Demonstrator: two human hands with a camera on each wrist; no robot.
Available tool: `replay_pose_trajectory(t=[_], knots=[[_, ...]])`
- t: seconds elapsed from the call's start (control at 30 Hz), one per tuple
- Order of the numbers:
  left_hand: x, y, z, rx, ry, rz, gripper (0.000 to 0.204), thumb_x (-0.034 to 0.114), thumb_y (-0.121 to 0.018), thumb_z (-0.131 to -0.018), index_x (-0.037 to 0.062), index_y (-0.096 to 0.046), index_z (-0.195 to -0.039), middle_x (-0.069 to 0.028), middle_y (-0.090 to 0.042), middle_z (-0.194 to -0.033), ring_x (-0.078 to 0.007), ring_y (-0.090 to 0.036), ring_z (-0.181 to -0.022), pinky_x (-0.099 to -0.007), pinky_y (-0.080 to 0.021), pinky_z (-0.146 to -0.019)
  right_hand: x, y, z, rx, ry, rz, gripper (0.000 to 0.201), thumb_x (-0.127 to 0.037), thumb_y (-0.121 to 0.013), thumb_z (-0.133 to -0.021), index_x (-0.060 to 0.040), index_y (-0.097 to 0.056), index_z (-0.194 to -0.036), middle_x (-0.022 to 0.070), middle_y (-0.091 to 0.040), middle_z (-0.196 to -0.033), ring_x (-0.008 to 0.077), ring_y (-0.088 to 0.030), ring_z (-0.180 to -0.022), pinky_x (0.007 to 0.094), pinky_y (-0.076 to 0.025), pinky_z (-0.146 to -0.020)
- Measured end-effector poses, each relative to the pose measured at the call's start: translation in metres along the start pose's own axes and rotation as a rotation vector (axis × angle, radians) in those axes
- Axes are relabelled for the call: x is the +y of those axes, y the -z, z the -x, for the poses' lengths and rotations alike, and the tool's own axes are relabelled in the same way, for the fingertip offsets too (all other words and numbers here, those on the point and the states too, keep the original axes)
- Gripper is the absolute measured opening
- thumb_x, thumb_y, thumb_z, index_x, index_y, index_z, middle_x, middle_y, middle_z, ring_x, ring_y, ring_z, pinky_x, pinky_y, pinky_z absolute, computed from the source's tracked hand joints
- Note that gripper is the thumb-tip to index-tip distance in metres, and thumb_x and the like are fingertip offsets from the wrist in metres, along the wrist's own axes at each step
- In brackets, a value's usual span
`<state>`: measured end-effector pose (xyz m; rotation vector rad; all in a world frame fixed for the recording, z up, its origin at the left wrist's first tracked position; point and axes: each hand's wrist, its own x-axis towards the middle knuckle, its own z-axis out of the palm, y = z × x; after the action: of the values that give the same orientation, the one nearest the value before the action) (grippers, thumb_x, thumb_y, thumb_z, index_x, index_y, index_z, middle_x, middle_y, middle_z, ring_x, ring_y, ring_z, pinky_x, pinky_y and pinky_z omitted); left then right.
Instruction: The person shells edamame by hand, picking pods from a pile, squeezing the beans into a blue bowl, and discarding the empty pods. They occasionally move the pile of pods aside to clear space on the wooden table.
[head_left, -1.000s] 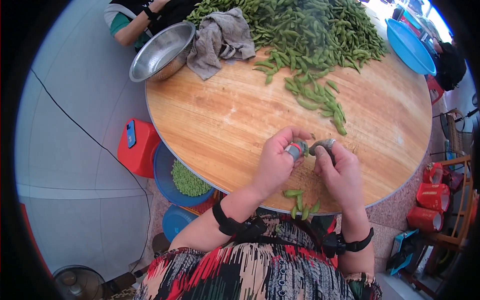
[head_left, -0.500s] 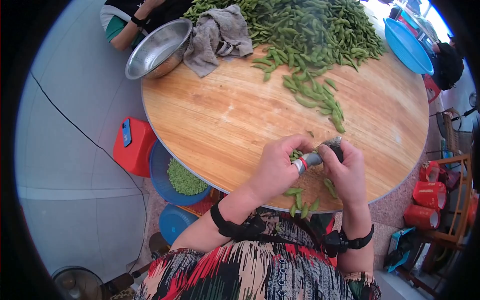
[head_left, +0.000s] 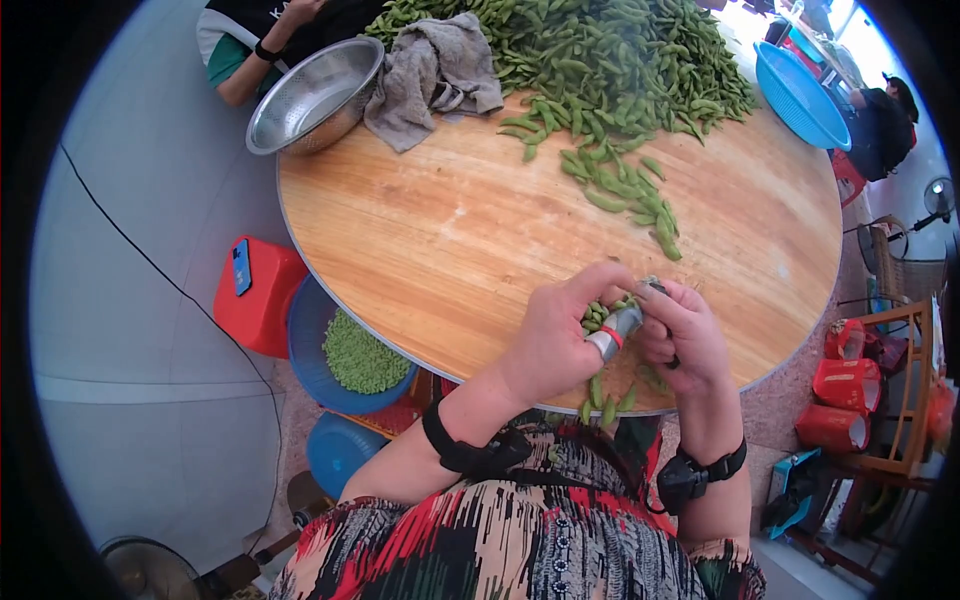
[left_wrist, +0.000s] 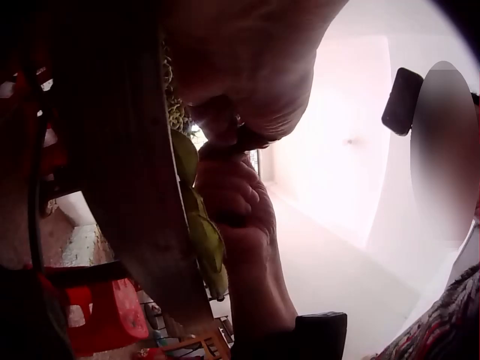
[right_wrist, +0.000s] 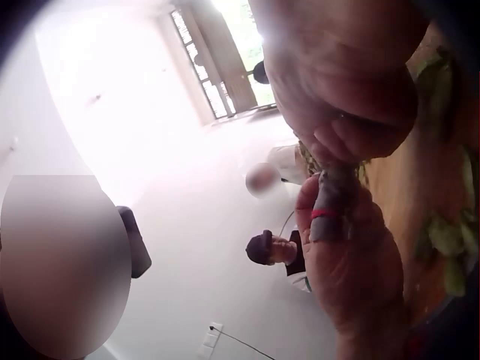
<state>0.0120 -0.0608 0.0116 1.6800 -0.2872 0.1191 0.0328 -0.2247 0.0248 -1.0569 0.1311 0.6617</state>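
Note:
In the head view my left hand (head_left: 555,335) is curled round several green pods (head_left: 594,317), and its thumb wears a grey wrap (head_left: 620,325) with a red band. My right hand (head_left: 690,335) meets it at the fingertips, pinching a pod whose end shows by the left thumb; most of that pod is hidden. The right wrist view shows the left hand (right_wrist: 356,270) below and the right hand (right_wrist: 345,82) above, fingertips together. Loose pods (head_left: 609,411) lie by the near table edge, also seen as pods (left_wrist: 204,240) in the left wrist view.
A large pod heap (head_left: 620,60) covers the far side of the round table (head_left: 400,230). Left of it are a grey cloth (head_left: 425,90) and metal colander (head_left: 320,95). A blue basin (head_left: 305,360) of shelled beans stands below the left edge; a blue basket (head_left: 800,100) is far right.
My right fingers have curled inward and drawn close against the left thumb. More pods show inside my left hand than a second ago. The table has shifted slightly left in view.

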Motion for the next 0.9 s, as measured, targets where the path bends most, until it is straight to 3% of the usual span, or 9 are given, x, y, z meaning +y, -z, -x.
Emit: replay_pose_trajectory(t=[0.03, 0.07, 0.13, 0.17, 0.23, 0.3, 0.47, 0.8, 0.9], knots=[[-0.003, 0.001, -0.001, -0.021, -0.212, -0.018, 0.020, -0.002, -0.062, -0.073, 0.0026, -0.054, -0.091, 0.0013, -0.054, -0.076, -0.0042, -0.047, -0.066, -0.0180, -0.039, -0.059, 0.000, -0.002, 0.000, 0.002, 0.003, 0.004, 0.012, -0.019, -0.057, -0.086, -0.0082, -0.053, -0.082, -0.0065, -0.043, -0.054, 0.0011, -0.031, -0.040, 0.0168, -0.022, -0.034], [-0.004, 0.003, -0.002, -0.021, -0.215, -0.015, 0.020, -0.002, -0.062, -0.073, 0.0026, -0.054, -0.091, 0.0013, -0.054, -0.076, -0.0042, -0.047, -0.066, -0.0180, -0.039, -0.059, -0.001, -0.004, 0.001, -0.001, -0.024, -0.060, 0.012, -0.018, -0.056, -0.087, -0.0083, -0.053, -0.081, -0.0063, -0.043, -0.054, 0.0013, -0.031, -0.039, 0.0167, -0.022, -0.033], [-0.003, 0.008, -0.001, -0.109, 0.140, 0.309, 0.016, -0.001, -0.060, -0.076, 0.0028, -0.054, -0.091, 0.0001, -0.055, -0.075, -0.0052, -0.048, -0.062, -0.0176, -0.038, -0.054, 0.001, -0.009, 0.004, 0.006, -0.060, -0.125, 0.012, -0.018, -0.056, -0.087, -0.0084, -0.052, -0.080, -0.0062, -0.043, -0.054, 0.0014, -0.031, -0.038, 0.0166, -0.021, -0.033], [-0.005, 0.009, 0.000, -0.108, 0.145, 0.313, 0.016, -0.001, -0.060, -0.076, 0.0028, -0.054, -0.091, 0.0001, -0.055, -0.075, -0.0052, -0.048, -0.062, -0.0176, -0.038, -0.054, 0.000, -0.012, 0.003, 0.010, -0.007, -0.054, 0.013, -0.018, -0.057, -0.086, -0.0083, -0.052, -0.079, -0.0062, -0.043, -0.054, 0.0011, -0.032, -0.038, 0.0164, -0.022, -0.033], [-0.007, 0.011, -0.003, -0.085, 0.320, 0.842, 0.010, 0.001, -0.055, -0.081, 0.0039, -0.054, -0.090, -0.0008, -0.055, -0.075, -0.0063, -0.049, -0.059, -0.0174, -0.037, -0.050, -0.004, -0.019, -0.001, 0.007, 0.048, 0.020, 0.014, -0.019, -0.058, -0.086, -0.0083, -0.052, -0.079, -0.0062, -0.043, -0.054, 0.0008, -0.032, -0.039, 0.0161, -0.022, -0.033], [-0.008, 0.011, -0.003, -0.043, 0.333, 0.872, 0.007, 0.003, -0.050, -0.083, 0.0049, -0.054, -0.089, -0.0016, -0.055, -0.073, -0.0067, -0.049, -0.058, -0.0163, -0.036, -0.048, -0.012, -0.026, -0.007, 0.045, 0.108, 0.268, 0.017, -0.020, -0.059, -0.084, -0.0080, -0.051, -0.076, -0.0056, -0.043, -0.054, 0.0012, -0.033, -0.040, 0.0169, -0.022, -0.034], [-0.017, 0.020, -0.004, 0.006, 0.451, 1.075, 0.010, 0.005, -0.047, -0.084, 0.0053, -0.052, -0.092, -0.0050, -0.054, -0.074, -0.0074, -0.047, -0.056, -0.0150, -0.032, -0.045, -0.020, -0.028, -0.026, 0.007, 0.099, 0.374, 0.020, -0.020, -0.061, -0.082, -0.0078, -0.051, -0.070, -0.0043, -0.043, -0.053, 0.0028, -0.034, -0.040, 0.0191, -0.023, -0.035], [-0.015, 0.018, -0.007, 0.020, 0.443, 0.958, 0.014, 0.006, -0.056, -0.083, 0.0046, -0.052, -0.096, -0.0024, -0.055, -0.078, -0.0055, -0.047, -0.059, -0.0146, -0.032, -0.047, -0.033, -0.037, -0.029, 0.157, 0.206, 0.676, 0.020, -0.019, -0.061, -0.079, -0.0050, -0.053, -0.068, -0.0028, -0.046, -0.052, 0.0036, -0.037, -0.042, 0.0199, -0.027, -0.038], [-0.015, 0.013, -0.005, 0.065, 0.343, 0.561, 0.013, 0.003, -0.061, -0.079, 0.0040, -0.055, -0.091, 0.0015, -0.054, -0.076, -0.0031, -0.046, -0.061, -0.0147, -0.034, -0.050, -0.028, -0.032, -0.025, 0.172, 0.246, 0.728, 0.019, -0.018, -0.060, -0.081, -0.0060, -0.053, -0.068, -0.0050, -0.043, -0.052, 0.0016, -0.034, -0.042, 0.0186, -0.022, -0.038]])
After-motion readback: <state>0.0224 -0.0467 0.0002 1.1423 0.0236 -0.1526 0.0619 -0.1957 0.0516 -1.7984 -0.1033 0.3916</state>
